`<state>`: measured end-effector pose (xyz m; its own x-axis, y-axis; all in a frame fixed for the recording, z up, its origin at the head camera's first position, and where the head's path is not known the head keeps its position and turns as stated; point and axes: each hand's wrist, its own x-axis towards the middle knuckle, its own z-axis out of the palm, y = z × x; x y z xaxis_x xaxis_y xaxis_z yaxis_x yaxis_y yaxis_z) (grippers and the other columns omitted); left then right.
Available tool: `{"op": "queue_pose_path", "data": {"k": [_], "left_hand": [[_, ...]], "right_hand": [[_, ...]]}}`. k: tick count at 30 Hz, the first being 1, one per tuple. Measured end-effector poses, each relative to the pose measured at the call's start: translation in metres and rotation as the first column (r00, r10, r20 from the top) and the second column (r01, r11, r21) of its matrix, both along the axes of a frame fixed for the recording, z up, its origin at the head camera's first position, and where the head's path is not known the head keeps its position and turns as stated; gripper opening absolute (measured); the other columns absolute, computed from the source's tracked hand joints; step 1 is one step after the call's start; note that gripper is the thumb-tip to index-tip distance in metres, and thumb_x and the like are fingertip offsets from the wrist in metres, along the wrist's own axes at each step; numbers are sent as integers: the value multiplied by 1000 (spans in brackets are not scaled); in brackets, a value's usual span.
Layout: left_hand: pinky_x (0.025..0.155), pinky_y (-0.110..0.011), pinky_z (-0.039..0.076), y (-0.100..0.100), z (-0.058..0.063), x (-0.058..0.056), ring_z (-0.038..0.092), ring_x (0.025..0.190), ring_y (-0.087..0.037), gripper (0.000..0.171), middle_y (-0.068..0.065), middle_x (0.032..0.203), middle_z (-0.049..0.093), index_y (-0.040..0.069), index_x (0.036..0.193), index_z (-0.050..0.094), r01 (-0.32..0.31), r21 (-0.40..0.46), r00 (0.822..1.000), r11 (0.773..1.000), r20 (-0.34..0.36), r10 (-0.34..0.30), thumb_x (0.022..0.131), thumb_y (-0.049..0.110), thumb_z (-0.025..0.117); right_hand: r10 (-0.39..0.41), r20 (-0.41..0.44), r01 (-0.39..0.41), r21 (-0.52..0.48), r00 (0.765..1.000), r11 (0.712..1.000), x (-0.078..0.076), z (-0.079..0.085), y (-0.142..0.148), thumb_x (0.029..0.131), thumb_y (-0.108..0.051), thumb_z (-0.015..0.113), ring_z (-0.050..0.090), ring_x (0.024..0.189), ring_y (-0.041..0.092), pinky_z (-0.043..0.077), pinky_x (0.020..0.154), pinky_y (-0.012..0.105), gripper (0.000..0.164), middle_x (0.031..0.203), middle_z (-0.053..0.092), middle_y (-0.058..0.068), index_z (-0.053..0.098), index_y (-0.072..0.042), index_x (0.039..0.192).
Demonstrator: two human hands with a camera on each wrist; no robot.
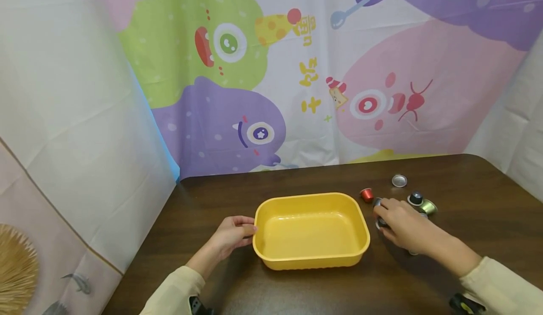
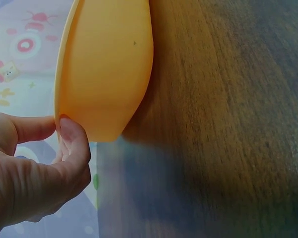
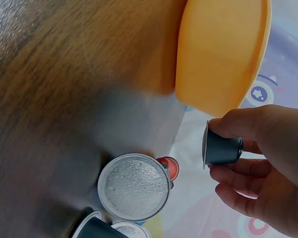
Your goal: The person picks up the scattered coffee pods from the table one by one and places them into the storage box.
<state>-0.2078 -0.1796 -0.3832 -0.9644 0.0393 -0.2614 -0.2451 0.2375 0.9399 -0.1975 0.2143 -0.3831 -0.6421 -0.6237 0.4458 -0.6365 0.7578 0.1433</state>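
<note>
A yellow plastic bin (image 1: 311, 260) stands on the dark wooden table. My left hand (image 1: 231, 235) pinches the left end of its rim between thumb and fingers, as the left wrist view also shows. To the right of the bin, my right hand (image 1: 403, 220) reaches over a loose group of coffee capsules. In the right wrist view its thumb and fingers grip a dark coffee capsule (image 3: 223, 148) by the sides, foil lid turned toward the table. Closest to that hand lies a red capsule (image 1: 366, 194). Some capsules are partly hidden beneath the hand.
Beyond the right hand are a dark blue capsule (image 1: 416, 198), a green capsule (image 1: 429, 207) and a capsule with its silver lid up (image 1: 399, 180). A cartoon-printed curtain (image 1: 305, 131) hangs along the table's back edge.
</note>
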Motion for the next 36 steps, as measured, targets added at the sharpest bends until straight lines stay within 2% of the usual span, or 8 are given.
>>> {"op": "queue_pose_path", "data": {"k": [16, 22, 29, 36], "left_hand": [[78, -33, 59, 0, 1, 0, 62, 81, -13, 30, -18, 104, 65, -11, 117, 57, -6, 4, 1000, 1000, 23, 6, 90, 2, 61], [79, -35, 59, 0, -1, -1, 62, 80, -13, 30, -17, 102, 66, -11, 116, 57, -12, 7, 1000, 1000, 22, 11, 89, 1, 61], [76, -32, 59, 0, -1, -1, 62, 80, -13, 30, -17, 102, 66, -11, 116, 57, -12, 11, 1000, 1000, 20, 12, 89, 1, 62], [75, -31, 59, 0, 0, 0, 62, 79, -13, 30, -18, 101, 65, -12, 116, 57, -11, 20, 1000, 1000, 16, 11, 89, 0, 61]], "right_hand": [[26, 17, -25, -14, 1000, 1000, 1, 12, 0, 63, -11, 87, 52, 68, 15, 46, 61, 35, 34, 77, 53, -2, 59, -11, 83], [65, -31, -66, -20, 997, 998, -1, 16, -4, 59, -10, 88, 52, 69, 15, 46, 62, 35, 38, 77, 53, -2, 59, -12, 84], [99, -76, -101, -16, 992, 995, -7, 20, -9, 59, -9, 87, 45, 67, 13, 40, 62, 32, 37, 74, 47, -3, 56, -12, 79], [93, -30, -93, -8, 995, 996, -8, 28, -20, 63, -9, 86, 48, 70, 12, 44, 61, 30, 32, 79, 54, -2, 60, -11, 81]]}}
